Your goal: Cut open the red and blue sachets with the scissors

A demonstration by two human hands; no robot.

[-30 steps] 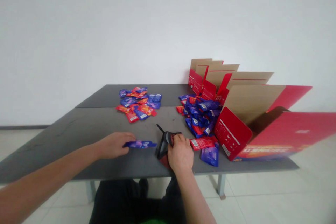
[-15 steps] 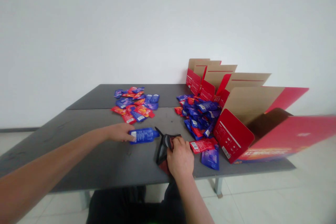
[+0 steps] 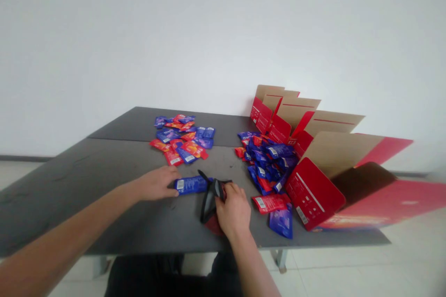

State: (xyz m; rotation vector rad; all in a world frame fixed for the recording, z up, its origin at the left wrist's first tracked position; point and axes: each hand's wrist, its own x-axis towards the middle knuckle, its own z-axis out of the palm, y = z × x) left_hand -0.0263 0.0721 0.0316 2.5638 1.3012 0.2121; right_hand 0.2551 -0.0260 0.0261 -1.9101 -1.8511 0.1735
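Observation:
My left hand (image 3: 156,183) grips the end of a blue sachet (image 3: 191,185) and holds its other end at the mouth of a dark pouch (image 3: 210,197). My right hand (image 3: 232,209) is closed on that pouch's right rim and holds it open on the grey table (image 3: 87,185). The pouch's lower part looks dark red and lies under my right hand. Both hands are near the table's front edge.
A pile of blue and red sachets (image 3: 183,138) lies at the back middle. A second pile (image 3: 268,160) lies beside an open red carton (image 3: 348,185) at the right. Two loose sachets (image 3: 275,209) lie near the carton's flap. More open red cartons (image 3: 282,111) stand behind.
My left hand has turned the blue sachet over and brought it right, up to the pouch's mouth. My right hand has stayed on the pouch. The view has shifted slightly.

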